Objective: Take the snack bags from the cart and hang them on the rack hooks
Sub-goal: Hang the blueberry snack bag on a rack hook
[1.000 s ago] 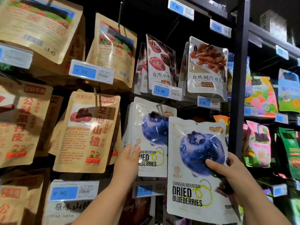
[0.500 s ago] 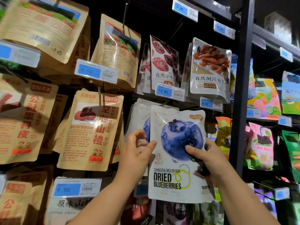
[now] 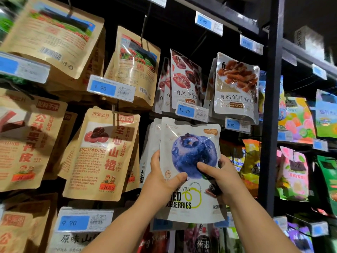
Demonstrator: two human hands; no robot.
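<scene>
Two hands are sharing the white glossy blueberry-printed pouch (image 3: pixel 193 152): our left hand (image 3: pixel 161 181) is pinching its left edge and our right hand (image 3: pixel 224 178) its right side. We are keeping it flat before the matching hung white pouches (image 3: pixel 152 141), presumably aligning its top with the hidden hook.

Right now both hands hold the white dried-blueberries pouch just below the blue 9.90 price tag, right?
No. The left hand and right hand do hold the white dried-blueberries pouch, but the blue price tag just above it reads 13.80, not 9.90; the head view shows it.
</scene>
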